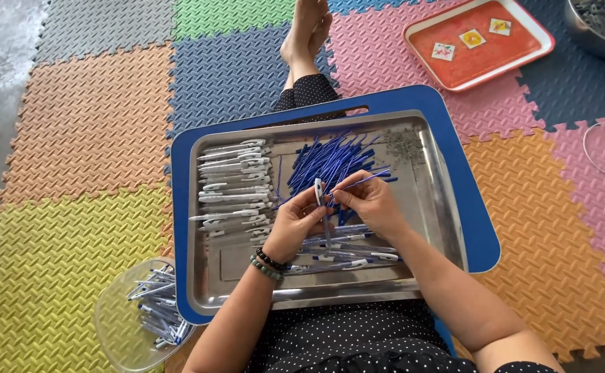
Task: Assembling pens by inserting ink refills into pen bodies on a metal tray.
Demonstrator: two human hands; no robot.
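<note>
My left hand (pixel 295 228) grips a clear pen barrel with a white cap (pixel 318 190), held upright over a steel tray (pixel 440 200). My right hand (pixel 368 204) pinches a thin blue refill (pixel 361 182) whose end meets the barrel. A heap of blue refills (pixel 330 159) lies at the tray's far middle. Several empty white-capped barrels (pixel 233 186) lie in rows on the tray's left. Finished pens (pixel 347 252) lie below my hands. A small pile of springs (pixel 405 144) sits at the far right of the tray.
The tray rests on a blue lap board (pixel 478 228) over my legs. A clear bowl of pens (pixel 147 311) stands on the foam mat at lower left. An orange tray with small cards (pixel 478 41) and a metal bowl (pixel 599 27) lie far right.
</note>
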